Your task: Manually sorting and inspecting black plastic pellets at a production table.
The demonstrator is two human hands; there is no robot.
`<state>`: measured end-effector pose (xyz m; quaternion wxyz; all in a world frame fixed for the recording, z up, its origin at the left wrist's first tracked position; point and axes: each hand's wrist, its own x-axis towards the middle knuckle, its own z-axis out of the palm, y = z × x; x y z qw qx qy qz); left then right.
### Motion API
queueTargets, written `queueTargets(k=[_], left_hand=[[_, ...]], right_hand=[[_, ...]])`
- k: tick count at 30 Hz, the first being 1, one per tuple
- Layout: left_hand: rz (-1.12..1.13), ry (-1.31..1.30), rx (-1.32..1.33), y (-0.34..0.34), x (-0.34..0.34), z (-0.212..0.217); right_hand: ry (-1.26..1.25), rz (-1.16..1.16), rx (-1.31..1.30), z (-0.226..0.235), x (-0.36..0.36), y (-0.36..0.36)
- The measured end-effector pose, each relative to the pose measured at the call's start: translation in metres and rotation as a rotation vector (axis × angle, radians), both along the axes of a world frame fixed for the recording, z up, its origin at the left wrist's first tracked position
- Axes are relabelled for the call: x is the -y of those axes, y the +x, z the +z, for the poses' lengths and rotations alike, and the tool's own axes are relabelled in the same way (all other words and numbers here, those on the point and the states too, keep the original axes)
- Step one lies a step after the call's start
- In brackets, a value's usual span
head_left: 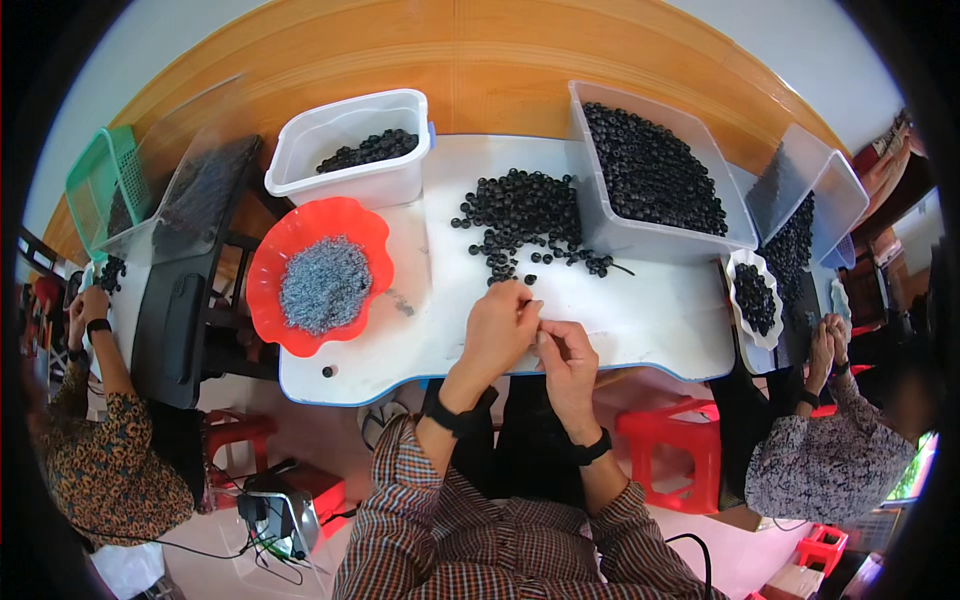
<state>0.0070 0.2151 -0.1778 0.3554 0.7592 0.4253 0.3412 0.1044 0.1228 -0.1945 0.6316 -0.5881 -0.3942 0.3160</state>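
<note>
My left hand [498,325] and my right hand [570,375] meet over the front part of the white table [450,345]. The fingers of both are pinched together, fingertip to fingertip. Whatever is between them is too small and too covered to make out. Just beyond my left hand spreads a loose pile of small black ring-shaped parts [530,212]. One piece with a thin dark stem [620,268] lies at the pile's right edge. To the left, a red scalloped bowl [265,290] holds a heap of tiny grey-blue pieces [325,284].
A white tub [345,188] with black parts stands at the back left. At the back right, a large clear bin [650,232] is full of them. Co-workers sit left [120,460] and right [840,455]. A red stool [670,450] stands beside me.
</note>
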Motion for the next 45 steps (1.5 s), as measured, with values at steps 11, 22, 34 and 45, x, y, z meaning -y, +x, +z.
queueTargets(k=[11, 22, 34, 45], left_hand=[[-0.001, -0.780, 0.834, -0.039, 0.039, -0.004], [-0.019, -0.747, 0.877, -0.053, 0.046, -0.008], [-0.020, -0.831, 0.881, -0.066, 0.043, -0.012], [0.004, -0.947, 0.972, -0.065, 0.043, -0.011]], right_hand=[[0.102, 0.116, -0.013, 0.007, -0.005, -0.008], [0.023, 0.193, -0.020, 0.014, -0.001, -0.016], [-0.098, 0.392, 0.071, 0.021, -0.003, -0.012], [-0.053, 0.384, -0.024, 0.017, -0.004, -0.013]])
